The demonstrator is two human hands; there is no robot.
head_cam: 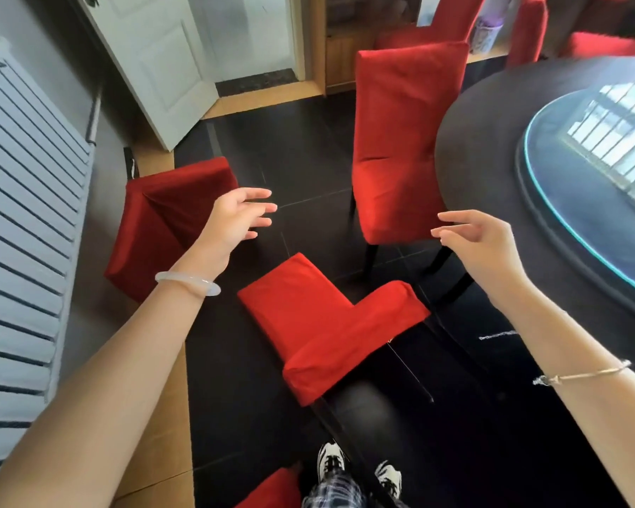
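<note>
View from a head camera looking down at a person's two bare arms stretched forward over a dark tiled floor. The left hand is open, fingers spread and slightly bent, holding nothing; a pale bangle sits on that wrist. The right hand is also open, fingers loosely extended toward the left, holding nothing; a thin gold bracelet circles that forearm. Below and between the two hands, a fallen chair in a bright red cover lies tipped over on the floor, its dark legs pointing toward the person's feet. Neither hand touches it. Beyond the right hand, an upright chair in the same red cover stands just beside a round dark counter, which carries a glass turntable. To the left, behind the left hand, another red chair sits tilted near the wall. A white radiator fills the left edge, and a white door stands open at the top. Black and white shoes show at the bottom.
</note>
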